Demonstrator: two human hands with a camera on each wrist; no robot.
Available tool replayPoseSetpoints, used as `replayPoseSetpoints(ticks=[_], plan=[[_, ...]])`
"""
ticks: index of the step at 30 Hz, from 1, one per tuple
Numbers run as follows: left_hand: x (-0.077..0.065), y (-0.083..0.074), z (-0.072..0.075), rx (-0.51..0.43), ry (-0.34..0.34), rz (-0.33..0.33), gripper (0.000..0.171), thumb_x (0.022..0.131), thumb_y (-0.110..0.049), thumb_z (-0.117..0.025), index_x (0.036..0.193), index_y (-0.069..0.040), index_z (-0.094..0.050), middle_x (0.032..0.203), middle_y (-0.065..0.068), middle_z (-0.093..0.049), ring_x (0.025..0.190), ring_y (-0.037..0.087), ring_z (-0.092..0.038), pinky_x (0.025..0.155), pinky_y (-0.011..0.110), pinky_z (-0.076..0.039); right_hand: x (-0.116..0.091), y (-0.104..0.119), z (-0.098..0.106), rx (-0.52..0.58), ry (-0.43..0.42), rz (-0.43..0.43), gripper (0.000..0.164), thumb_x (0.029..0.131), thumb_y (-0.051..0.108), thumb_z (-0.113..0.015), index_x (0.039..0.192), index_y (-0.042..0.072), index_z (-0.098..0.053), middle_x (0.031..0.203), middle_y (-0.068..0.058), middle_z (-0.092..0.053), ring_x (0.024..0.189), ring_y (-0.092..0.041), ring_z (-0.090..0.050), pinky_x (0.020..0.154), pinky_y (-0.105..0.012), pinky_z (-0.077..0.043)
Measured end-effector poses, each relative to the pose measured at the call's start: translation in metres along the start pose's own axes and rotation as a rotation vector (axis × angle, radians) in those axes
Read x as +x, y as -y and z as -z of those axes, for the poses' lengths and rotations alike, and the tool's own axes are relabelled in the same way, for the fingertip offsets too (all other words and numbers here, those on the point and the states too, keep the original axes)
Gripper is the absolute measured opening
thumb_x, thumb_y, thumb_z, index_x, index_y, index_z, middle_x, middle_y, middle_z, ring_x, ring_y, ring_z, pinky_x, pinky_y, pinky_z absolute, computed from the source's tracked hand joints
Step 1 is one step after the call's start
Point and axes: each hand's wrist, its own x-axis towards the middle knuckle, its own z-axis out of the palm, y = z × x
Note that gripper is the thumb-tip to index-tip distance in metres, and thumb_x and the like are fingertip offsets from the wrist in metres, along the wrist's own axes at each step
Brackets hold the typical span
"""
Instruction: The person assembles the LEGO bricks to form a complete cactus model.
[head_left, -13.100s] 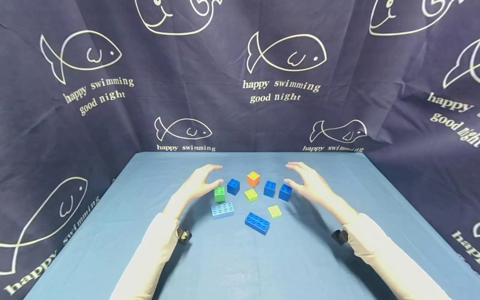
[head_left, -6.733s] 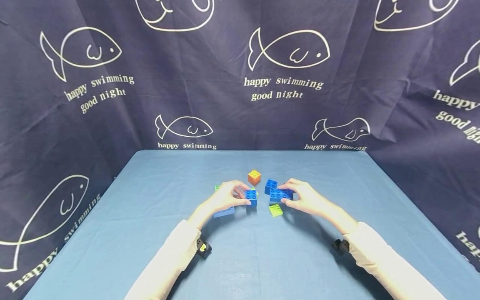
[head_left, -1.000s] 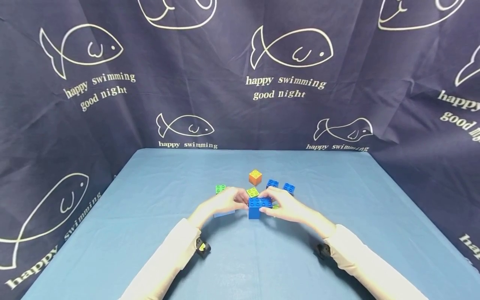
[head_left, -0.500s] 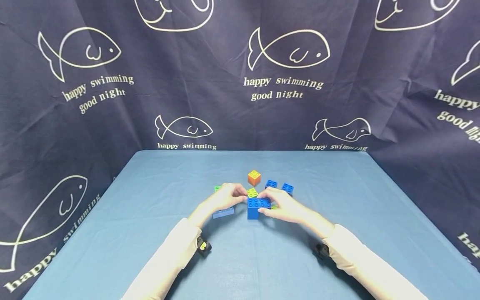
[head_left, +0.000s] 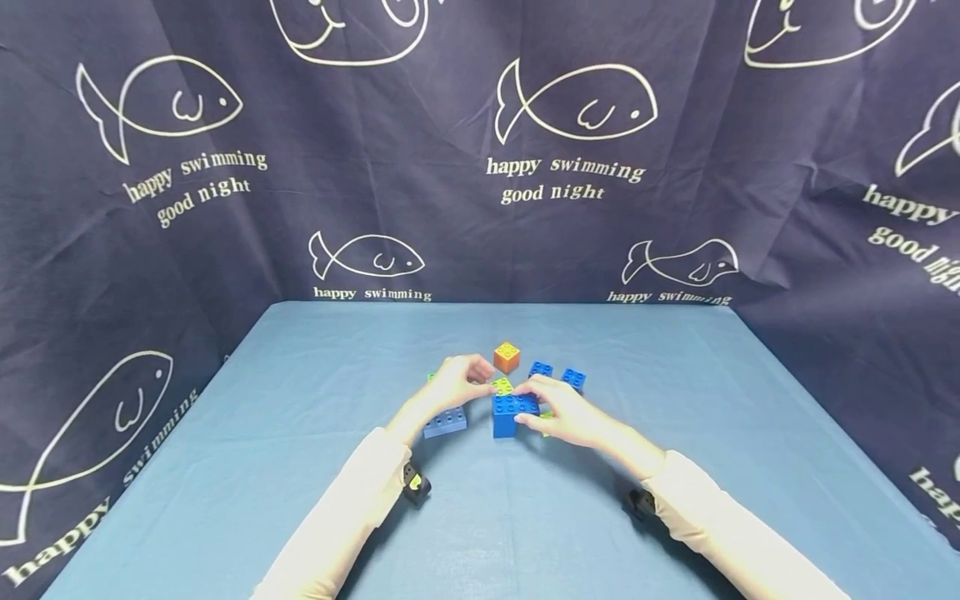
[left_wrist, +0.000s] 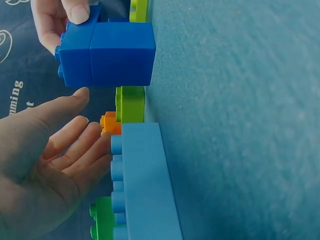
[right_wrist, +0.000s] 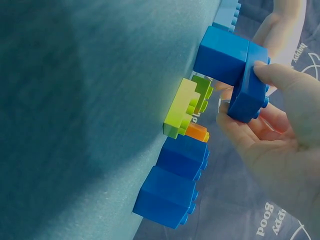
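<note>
My right hand [head_left: 566,410] pinches the long blue brick [head_left: 517,403] between thumb and fingers. That brick sits on top of a square blue brick [head_left: 504,427], lined up with its left end, while its right part overhangs. Both show joined, seam tight, in the left wrist view. Just left of the stack my left hand [left_wrist: 55,160] has its fingers spread and loosely bent, holding nothing. Its thumb tip is close to the stack and overlaps a lime brick [head_left: 502,386] in the head view. Below that hand lies a light blue long brick [left_wrist: 147,180].
An orange brick [head_left: 506,357] stands at the back. Two square blue bricks [right_wrist: 167,195] are right of it. A flat lime brick [right_wrist: 179,110] is partly behind the right hand, and a green brick [left_wrist: 104,217] is by the left one. A blue cloth covers the table [head_left: 480,533].
From lying apart, the long and square blue bricks were picked up, one per hand, and joined. The left hand has since let go and drawn slightly up and back; the right keeps its grip.
</note>
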Motion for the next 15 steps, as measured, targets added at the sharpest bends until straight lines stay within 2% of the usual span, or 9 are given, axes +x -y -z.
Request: replayPoseSetpoints(ticks=[9,15], plan=[[0.0045,0.0069,-0.0063,0.028,0.006,-0.011,0.03,0.081,-0.015,-0.073,0.105,0.001,-0.063,0.101,0.013,-0.068,0.091,0.024,-0.067,0.082,0.032,-0.054,-0.001,-0.0005,-0.0011,-0.004,-0.026,0.041,0.032,0.085,0.02,-0.069,0.113,0.006,-0.061,0.105,-0.005,-0.063,0.094,-0.016,-0.059,0.085,-0.033,-0.052],[0.0078,0.0061,-0.0081,0.048,0.013,0.031,0.028,0.081,-0.012,-0.073,0.105,-0.001,-0.064,0.108,0.014,-0.065,0.092,0.025,-0.067,0.077,0.03,-0.055,-0.0004,-0.0009,-0.0006,-0.011,-0.033,0.058,0.032,0.086,0.021,-0.069,0.113,0.005,-0.061,0.104,-0.006,-0.064,0.093,-0.016,-0.059,0.083,-0.032,-0.053]])
